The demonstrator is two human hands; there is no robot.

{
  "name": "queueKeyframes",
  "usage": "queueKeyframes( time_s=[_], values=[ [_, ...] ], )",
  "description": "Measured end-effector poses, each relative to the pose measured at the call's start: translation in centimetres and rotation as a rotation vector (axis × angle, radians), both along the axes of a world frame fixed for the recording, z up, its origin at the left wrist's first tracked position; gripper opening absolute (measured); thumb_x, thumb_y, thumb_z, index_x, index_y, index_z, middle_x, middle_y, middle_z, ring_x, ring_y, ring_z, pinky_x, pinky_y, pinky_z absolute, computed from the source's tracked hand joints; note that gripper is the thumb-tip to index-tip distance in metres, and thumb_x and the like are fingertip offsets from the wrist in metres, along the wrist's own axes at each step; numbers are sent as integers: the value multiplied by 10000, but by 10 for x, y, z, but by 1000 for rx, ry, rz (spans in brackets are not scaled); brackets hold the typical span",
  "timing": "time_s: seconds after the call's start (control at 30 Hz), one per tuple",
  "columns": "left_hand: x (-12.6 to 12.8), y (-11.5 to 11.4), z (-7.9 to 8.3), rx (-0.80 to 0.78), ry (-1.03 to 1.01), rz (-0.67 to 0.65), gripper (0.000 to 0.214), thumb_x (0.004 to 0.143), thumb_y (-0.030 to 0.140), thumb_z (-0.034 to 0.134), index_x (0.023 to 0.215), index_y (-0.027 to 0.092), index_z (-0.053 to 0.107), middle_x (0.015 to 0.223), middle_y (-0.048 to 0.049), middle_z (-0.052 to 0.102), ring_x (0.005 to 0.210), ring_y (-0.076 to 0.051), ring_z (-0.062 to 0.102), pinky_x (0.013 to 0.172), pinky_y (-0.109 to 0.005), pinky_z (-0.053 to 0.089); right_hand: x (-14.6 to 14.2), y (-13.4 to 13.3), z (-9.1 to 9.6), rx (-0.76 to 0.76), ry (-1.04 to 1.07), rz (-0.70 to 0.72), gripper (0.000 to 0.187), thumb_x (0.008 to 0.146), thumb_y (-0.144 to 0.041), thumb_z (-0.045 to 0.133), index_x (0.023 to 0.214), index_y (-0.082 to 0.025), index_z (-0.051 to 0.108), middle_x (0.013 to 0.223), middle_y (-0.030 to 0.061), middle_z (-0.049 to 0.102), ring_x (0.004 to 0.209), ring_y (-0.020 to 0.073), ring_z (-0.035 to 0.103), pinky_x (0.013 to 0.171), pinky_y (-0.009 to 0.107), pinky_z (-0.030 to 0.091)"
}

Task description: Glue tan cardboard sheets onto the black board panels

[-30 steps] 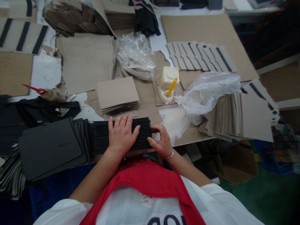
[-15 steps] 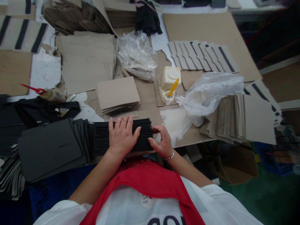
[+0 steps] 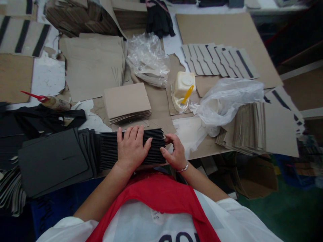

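Note:
A tight row of thin black boards, edges upward, lies along the table's front edge. Across its top rests my left hand, palm down, fingers stretched out and thumb spread. At the row's right end is my right hand, its fingers bent and its thumb apart from them, the tips against the board ends. A fanned pile of larger black boards adjoins the row on the left. Just behind the row sits a small stack of tan cardboard pieces.
A white glue container with a yellow-handled brush stands behind my right hand. Nearby are a clear plastic bag and leaning grey boards. A red-nozzled bottle lies left. Large cardboard sheets are stacked behind.
Both hands keep their places on the black boards. The view has shifted very slightly; nothing else has visibly moved.

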State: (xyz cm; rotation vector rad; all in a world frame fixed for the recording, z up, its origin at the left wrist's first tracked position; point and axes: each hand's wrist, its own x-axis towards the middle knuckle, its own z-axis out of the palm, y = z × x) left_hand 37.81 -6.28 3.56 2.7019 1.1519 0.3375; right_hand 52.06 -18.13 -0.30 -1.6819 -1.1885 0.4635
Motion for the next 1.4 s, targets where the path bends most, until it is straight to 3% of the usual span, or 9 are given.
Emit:
queueKeyframes(
  time_s=[0.27,0.5,0.77,0.93,1.4],
  values=[
    [0,1,-1,-3,-10,-2,517,861,438,448,1277,138,515,1255,-151,569,1183,-311,471,1079,-550,183,2,4,3,-17,2,6,363,788,-341,593,1115,-216,496,906,28,538,790,145,532,714,308,491],
    [1,2,-1,4,-29,-6,516,858,432,455,1280,140,513,1246,-150,576,1175,-311,477,1077,-553,183,1,6,-3,-4,75,-29,465,789,-351,588,1201,-211,424,870,15,515,755,135,519,712,309,492],
    [2,3,0,0,-7,-7,520,861,431,451,1283,133,509,1250,-153,571,1180,-313,472,1081,-559,174,5,11,-3,-36,93,-18,369,802,-354,580,1136,-228,486,826,-2,516,711,119,504,683,287,477],
    [2,3,1,-3,-12,-7,510,862,432,449,1273,138,520,1241,-151,578,1172,-308,480,1079,-555,184,6,16,-1,-35,138,-19,419,796,-349,589,1173,-226,454,756,-27,491,672,106,488,646,258,461],
    [2,1,1,-9,3,5,515,864,434,445,1271,127,522,1230,-154,580,1171,-306,472,1085,-550,173,11,20,3,-57,85,38,360,804,-341,582,1132,-227,489,723,-36,482,623,96,467,584,234,436]
  ],
)
